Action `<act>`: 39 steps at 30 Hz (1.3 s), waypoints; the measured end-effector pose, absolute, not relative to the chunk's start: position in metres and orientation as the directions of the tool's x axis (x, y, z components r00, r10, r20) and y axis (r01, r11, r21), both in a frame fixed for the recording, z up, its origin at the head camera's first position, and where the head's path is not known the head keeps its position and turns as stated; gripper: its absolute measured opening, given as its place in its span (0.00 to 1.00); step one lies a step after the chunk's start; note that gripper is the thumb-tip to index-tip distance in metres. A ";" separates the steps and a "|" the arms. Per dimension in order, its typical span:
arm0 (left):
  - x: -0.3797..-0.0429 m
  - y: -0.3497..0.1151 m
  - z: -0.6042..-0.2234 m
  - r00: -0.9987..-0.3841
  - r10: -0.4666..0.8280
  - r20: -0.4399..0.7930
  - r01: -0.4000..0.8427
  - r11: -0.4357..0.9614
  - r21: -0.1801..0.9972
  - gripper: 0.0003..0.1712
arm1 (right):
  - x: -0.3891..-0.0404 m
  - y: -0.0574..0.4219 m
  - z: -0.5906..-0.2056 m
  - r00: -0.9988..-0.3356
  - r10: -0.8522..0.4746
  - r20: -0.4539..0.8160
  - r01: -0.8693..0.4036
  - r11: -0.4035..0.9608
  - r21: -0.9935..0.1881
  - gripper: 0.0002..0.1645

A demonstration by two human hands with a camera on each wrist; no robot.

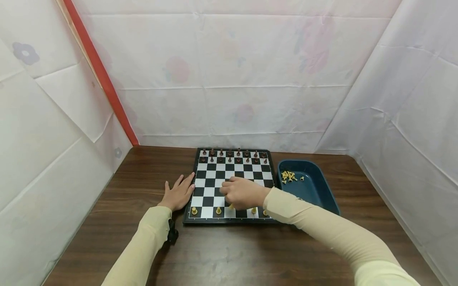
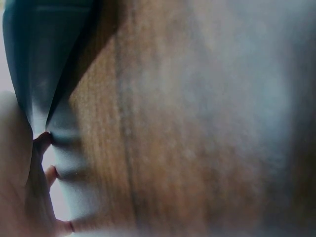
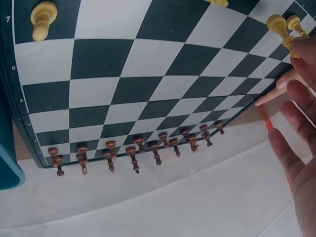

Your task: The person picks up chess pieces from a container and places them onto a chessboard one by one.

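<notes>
A black-and-white chessboard (image 1: 211, 174) lies on the table, its dark brown chess pieces (image 3: 132, 157) in two rows along the far side. Over the near half, my right hand (image 1: 245, 193) pinches the top of a yellow chess piece (image 3: 279, 27) with its fingertips, the base close over the front-row squares. Other yellow pieces (image 1: 218, 210) stand spaced along the near row, partly covered by the right forearm. Flat beside the left edge, my left hand (image 1: 178, 193) has its fingers spread and rests its fingertips on the board's border.
A blue tray (image 1: 323, 190) stands against the right side of the board, with several loose yellow pieces (image 1: 289, 176) in it. The right sleeve (image 1: 322, 214) crosses over its near end. Behind the wooden table (image 1: 229, 254) hangs a white patterned sheet (image 1: 229, 71).
</notes>
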State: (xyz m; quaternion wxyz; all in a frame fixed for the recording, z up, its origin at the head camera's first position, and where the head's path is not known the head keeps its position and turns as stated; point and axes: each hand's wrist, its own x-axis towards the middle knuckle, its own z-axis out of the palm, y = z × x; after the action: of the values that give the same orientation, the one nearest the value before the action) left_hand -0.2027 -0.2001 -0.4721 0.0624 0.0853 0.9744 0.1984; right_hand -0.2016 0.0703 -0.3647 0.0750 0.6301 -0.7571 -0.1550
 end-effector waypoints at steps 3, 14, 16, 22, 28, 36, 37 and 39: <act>-0.203 -0.200 -0.472 -0.978 0.190 -0.080 0.143 0.905 0.400 0.32 | -0.200 0.068 -0.367 -0.187 -0.979 -0.085 -0.934 0.150 0.325 0.09; -0.202 -0.199 -0.470 -0.977 0.191 -0.094 0.138 0.903 0.408 0.32 | -0.195 0.062 -0.373 -0.190 -0.976 -0.110 -0.928 0.142 0.343 0.05; -0.202 -0.199 -0.470 -0.977 0.192 -0.092 0.140 0.903 0.407 0.32 | -0.195 0.061 -0.373 -0.190 -0.975 -0.111 -0.930 0.143 0.337 0.05; -0.203 -0.199 -0.472 -0.978 0.194 -0.076 0.146 0.899 0.412 0.32 | -0.196 0.064 -0.372 -0.197 -0.975 -0.101 -0.938 0.157 0.309 0.05; -0.202 -0.199 -0.472 -0.978 0.186 -0.090 0.133 0.902 0.410 0.32 | -0.201 0.079 -0.370 -0.208 -0.977 -0.054 -0.940 0.184 0.288 0.03; -0.202 -0.200 -0.473 -0.979 0.178 -0.095 0.126 0.908 0.400 0.32 | -0.211 0.111 -0.362 -0.275 -0.961 -0.037 -0.932 0.257 0.254 0.03; -0.202 -0.201 -0.472 -0.979 0.181 -0.092 0.130 0.906 0.403 0.32 | -0.212 0.115 -0.361 -0.287 -0.957 -0.035 -0.931 0.270 0.248 0.03; -0.202 -0.201 -0.472 -0.979 0.184 -0.087 0.135 0.905 0.404 0.32 | -0.214 0.124 -0.359 -0.312 -0.949 -0.037 -0.923 0.294 0.248 0.03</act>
State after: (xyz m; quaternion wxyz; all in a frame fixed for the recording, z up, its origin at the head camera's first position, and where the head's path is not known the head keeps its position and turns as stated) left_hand -0.2021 -0.2013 -0.4717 0.0616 0.0819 0.9740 0.2023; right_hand -0.2142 0.1238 -0.3585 0.0587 0.5836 -0.8021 -0.1120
